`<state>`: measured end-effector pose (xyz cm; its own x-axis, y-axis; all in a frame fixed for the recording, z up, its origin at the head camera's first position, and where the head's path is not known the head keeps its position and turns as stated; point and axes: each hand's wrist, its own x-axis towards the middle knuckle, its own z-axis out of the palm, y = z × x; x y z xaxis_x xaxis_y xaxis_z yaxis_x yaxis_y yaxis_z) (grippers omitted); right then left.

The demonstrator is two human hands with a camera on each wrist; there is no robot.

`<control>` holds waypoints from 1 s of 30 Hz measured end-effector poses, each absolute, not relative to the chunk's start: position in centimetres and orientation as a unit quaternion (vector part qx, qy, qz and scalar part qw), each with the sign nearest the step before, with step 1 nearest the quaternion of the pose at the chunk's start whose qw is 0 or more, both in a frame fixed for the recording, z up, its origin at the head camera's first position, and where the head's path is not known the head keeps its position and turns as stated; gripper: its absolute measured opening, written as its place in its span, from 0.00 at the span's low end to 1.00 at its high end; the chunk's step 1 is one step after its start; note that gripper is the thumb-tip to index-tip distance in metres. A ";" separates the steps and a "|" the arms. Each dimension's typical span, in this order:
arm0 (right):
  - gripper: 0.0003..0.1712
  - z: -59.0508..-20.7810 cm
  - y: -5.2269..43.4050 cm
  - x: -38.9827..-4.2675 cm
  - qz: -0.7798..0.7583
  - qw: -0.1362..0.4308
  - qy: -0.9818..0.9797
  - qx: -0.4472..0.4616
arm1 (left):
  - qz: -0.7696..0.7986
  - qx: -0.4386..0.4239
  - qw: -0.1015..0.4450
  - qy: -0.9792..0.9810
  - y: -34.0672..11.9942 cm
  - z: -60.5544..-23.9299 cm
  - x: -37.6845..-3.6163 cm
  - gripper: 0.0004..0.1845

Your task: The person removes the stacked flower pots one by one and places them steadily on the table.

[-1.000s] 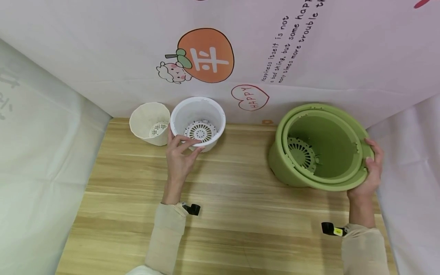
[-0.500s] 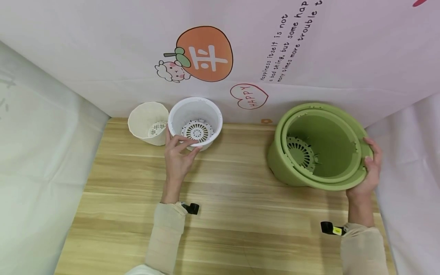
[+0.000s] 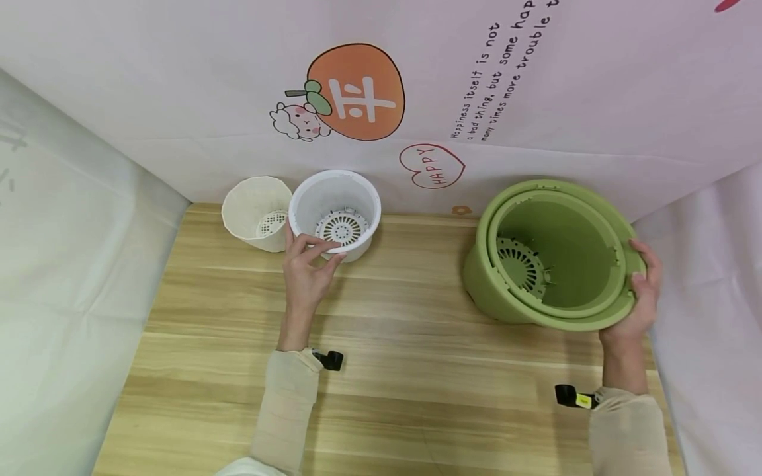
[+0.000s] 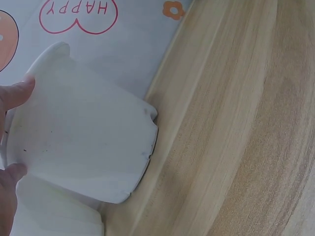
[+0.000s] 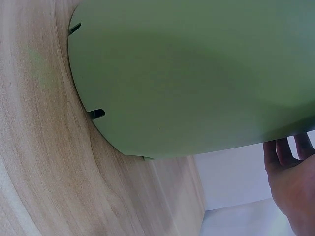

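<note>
My left hand (image 3: pixel 306 274) pinches the near rim of the white pot (image 3: pixel 335 210), which tilts on the bench (image 3: pixel 387 357) just right of the cream pot (image 3: pixel 257 211). Well right of that cream pot, my right hand (image 3: pixel 639 291) grips the rim of the tilted green pot (image 3: pixel 550 254).

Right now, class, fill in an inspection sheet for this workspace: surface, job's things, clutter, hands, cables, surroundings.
Surface: wooden table, light planks.
Job's things: white pot tilted toward the camera, grid insert inside; green pot tilted, a green liner nested inside.
Clutter: cream pot left of the white pot, touching or nearly so.
Hands: left hand grips the white pot's near rim; right hand grips the green pot's right rim.
Cables: nothing seen.
Surroundings: printed backdrop behind, white sheets at both sides.
</note>
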<state>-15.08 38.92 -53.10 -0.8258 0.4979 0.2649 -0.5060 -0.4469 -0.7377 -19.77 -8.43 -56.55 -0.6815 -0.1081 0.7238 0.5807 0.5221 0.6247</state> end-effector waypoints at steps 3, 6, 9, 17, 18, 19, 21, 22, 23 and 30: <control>0.29 -53.1 38.9 -15.1 0.853 0.292 -0.433 0.010 | -0.465 -0.154 0.373 -0.788 -8.5 -56.7 -19.8 0.12; 0.29 -53.1 38.9 -15.0 0.854 0.292 -0.431 0.012 | -0.465 -0.155 0.371 -0.789 -8.6 -56.7 -19.9 0.11; 0.29 -53.1 38.8 -15.0 0.855 0.292 -0.430 0.011 | -0.464 -0.155 0.362 -0.794 -8.8 -56.7 -19.9 0.11; 0.29 -53.2 38.7 -14.8 0.849 0.299 -0.435 0.004 | -0.466 -0.146 0.330 -0.808 -9.2 -56.9 -19.8 0.11; 0.29 -53.2 38.7 -14.8 0.848 0.300 -0.437 0.004 | -0.469 -0.145 0.326 -0.808 -9.3 -56.9 -19.8 0.11; 0.29 -53.2 38.7 -14.8 0.848 0.299 -0.437 0.004 | -0.471 -0.146 0.323 -0.808 -9.3 -56.9 -19.8 0.11; 0.29 -53.2 38.7 -14.8 0.848 0.298 -0.438 0.005 | -0.474 -0.144 0.319 -0.808 -9.5 -56.8 -19.7 0.11; 0.29 -53.2 38.6 -14.8 0.848 0.297 -0.438 0.006 | -0.475 -0.143 0.318 -0.808 -9.5 -56.8 -19.7 0.11; 0.29 -53.2 38.6 -14.9 0.849 0.297 -0.438 0.007 | -0.475 -0.144 0.318 -0.808 -9.5 -56.8 -19.7 0.11; 0.28 -53.1 38.6 -15.0 0.855 0.300 -0.424 0.008 | -0.432 -0.148 0.319 -0.830 -9.6 -56.3 -20.0 0.10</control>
